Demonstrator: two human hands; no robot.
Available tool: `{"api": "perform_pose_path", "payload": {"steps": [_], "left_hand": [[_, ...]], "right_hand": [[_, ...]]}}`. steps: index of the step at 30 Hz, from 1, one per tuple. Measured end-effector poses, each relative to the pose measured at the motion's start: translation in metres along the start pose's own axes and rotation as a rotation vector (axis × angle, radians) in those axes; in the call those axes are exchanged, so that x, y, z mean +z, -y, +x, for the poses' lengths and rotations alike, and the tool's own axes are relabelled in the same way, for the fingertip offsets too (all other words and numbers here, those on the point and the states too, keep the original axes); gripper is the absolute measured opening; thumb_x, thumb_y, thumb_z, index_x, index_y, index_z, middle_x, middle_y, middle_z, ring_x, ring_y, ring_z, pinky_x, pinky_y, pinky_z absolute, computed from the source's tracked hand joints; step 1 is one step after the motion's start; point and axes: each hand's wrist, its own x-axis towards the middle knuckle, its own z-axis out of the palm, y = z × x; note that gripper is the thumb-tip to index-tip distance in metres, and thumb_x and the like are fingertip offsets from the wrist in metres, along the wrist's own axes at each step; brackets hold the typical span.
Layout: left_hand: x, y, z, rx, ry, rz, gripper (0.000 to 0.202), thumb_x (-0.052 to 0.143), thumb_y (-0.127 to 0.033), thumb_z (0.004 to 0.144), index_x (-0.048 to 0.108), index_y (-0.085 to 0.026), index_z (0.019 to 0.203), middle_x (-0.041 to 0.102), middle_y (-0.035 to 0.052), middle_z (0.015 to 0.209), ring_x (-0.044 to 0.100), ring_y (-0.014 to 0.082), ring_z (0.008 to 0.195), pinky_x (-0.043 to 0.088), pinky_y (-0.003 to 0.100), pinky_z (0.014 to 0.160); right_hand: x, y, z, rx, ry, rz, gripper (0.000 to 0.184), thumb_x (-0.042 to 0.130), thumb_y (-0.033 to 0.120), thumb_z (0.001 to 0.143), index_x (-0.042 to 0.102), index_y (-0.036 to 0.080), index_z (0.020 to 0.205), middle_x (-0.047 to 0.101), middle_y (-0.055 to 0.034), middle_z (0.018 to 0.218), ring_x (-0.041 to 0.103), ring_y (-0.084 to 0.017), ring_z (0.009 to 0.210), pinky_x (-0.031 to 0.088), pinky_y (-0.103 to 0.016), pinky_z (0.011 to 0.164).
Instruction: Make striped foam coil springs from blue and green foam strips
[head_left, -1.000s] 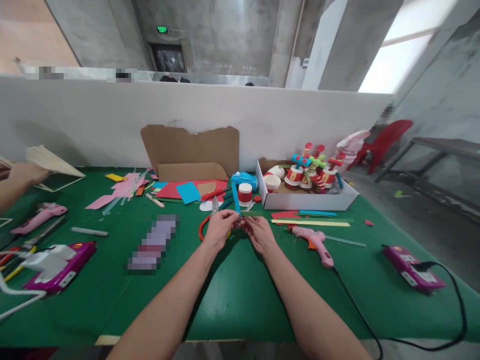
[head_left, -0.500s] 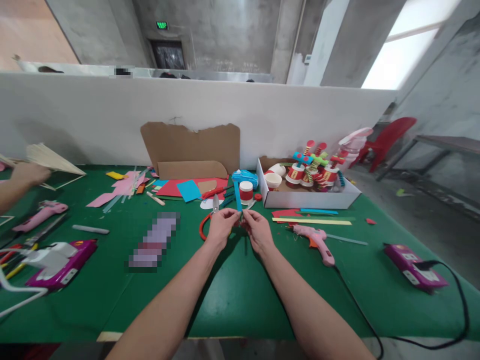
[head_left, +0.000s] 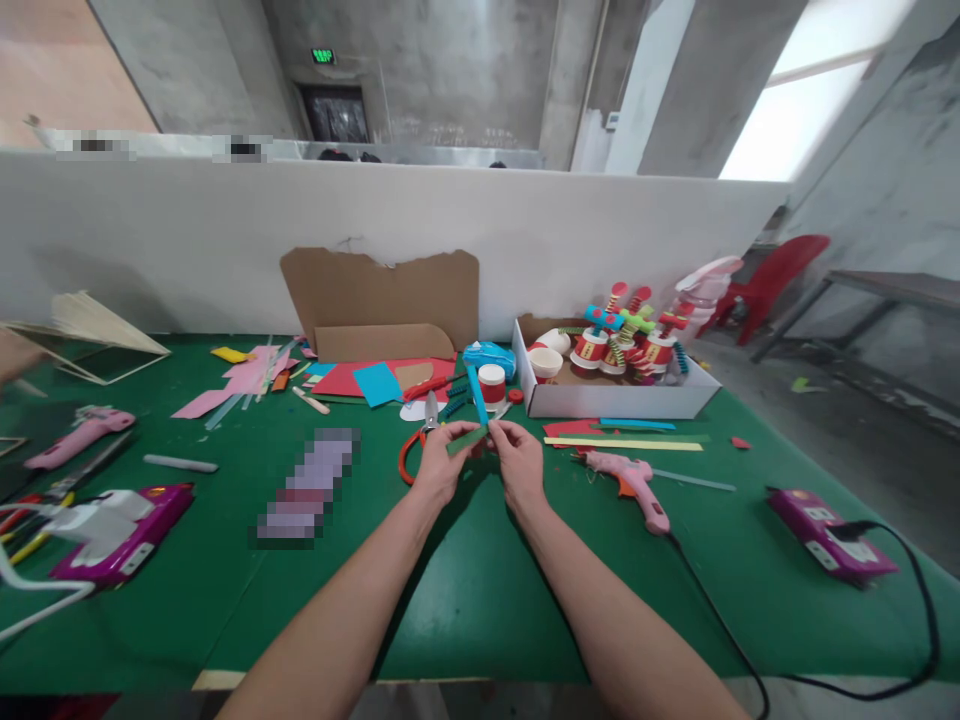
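Note:
Close together over the middle of the green table, my two hands pinch a pair of narrow paper strips. The blue strip points up and away from my fingertips. A green strip lies across the fingers of my left hand, meeting the blue one at the pinch. My right hand grips that meeting point with thumb and finger; how the strips are joined is hidden. Red-handled scissors lie partly behind my left hand. Just beyond my hands stands a white-lidded red jar.
On the right, a white box holds decorated paper cups, with a pink glue gun and loose paper strips before it. Coloured paper and cardboard lie behind. Purple power strips sit on both sides. Another person's hand shows far left.
The green strip has swung from hanging down below my fingers to lying leftward over my left hand. The other person's hand has moved left, off the cream folded piece.

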Motion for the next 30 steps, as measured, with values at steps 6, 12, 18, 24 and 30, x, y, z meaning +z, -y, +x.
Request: {"api": "perform_pose_path", "payload": {"steps": [6,12,18,24,30], "left_hand": [[0.009,-0.007,-0.005,-0.027,0.032,-0.043,0.036,0.082,-0.031,0.048,0.069,-0.013,0.076,0.066,0.0031,0.067,0.054,0.0101,0.058,0.044,0.023,0.059],[0.007,-0.008,0.000,0.014,-0.128,-0.044,0.030,0.079,-0.036,0.051,0.068,-0.014,0.066,0.060,-0.0002,0.055,0.051,0.0091,0.052,0.040,0.022,0.053],[0.002,-0.010,0.002,0.035,-0.120,0.061,0.025,0.077,-0.035,0.053,0.067,-0.014,0.063,0.059,-0.0009,0.053,0.050,0.0091,0.050,0.039,0.022,0.052],[0.002,-0.012,0.001,0.068,-0.082,0.145,0.026,0.075,-0.037,0.056,0.066,-0.015,0.064,0.060,-0.0004,0.056,0.051,0.0107,0.054,0.040,0.023,0.055],[0.000,-0.014,0.002,0.060,-0.083,0.178,0.028,0.076,-0.039,0.055,0.065,-0.015,0.063,0.059,-0.0005,0.055,0.050,0.0106,0.053,0.039,0.022,0.054]], "right_hand": [[-0.002,0.002,-0.001,-0.084,-0.079,-0.085,0.024,0.064,0.039,0.069,0.067,0.016,0.074,0.064,-0.0007,0.062,0.056,-0.014,0.059,0.044,-0.025,0.058],[0.000,0.003,-0.001,-0.033,0.034,-0.019,0.027,0.062,0.043,0.071,0.068,0.017,0.074,0.063,0.0001,0.058,0.056,-0.013,0.056,0.047,-0.027,0.060],[-0.002,0.007,0.002,-0.016,0.123,0.005,0.023,0.069,0.037,0.065,0.070,0.017,0.075,0.065,0.0005,0.063,0.057,-0.013,0.057,0.048,-0.027,0.062],[-0.004,0.007,0.005,0.030,0.087,0.032,0.020,0.071,0.034,0.061,0.068,0.017,0.071,0.064,0.0018,0.059,0.056,-0.012,0.054,0.048,-0.027,0.061],[-0.007,0.009,0.007,0.083,0.146,0.039,0.024,0.074,0.035,0.058,0.068,0.017,0.071,0.064,0.0017,0.059,0.057,-0.012,0.055,0.049,-0.027,0.062]]}}
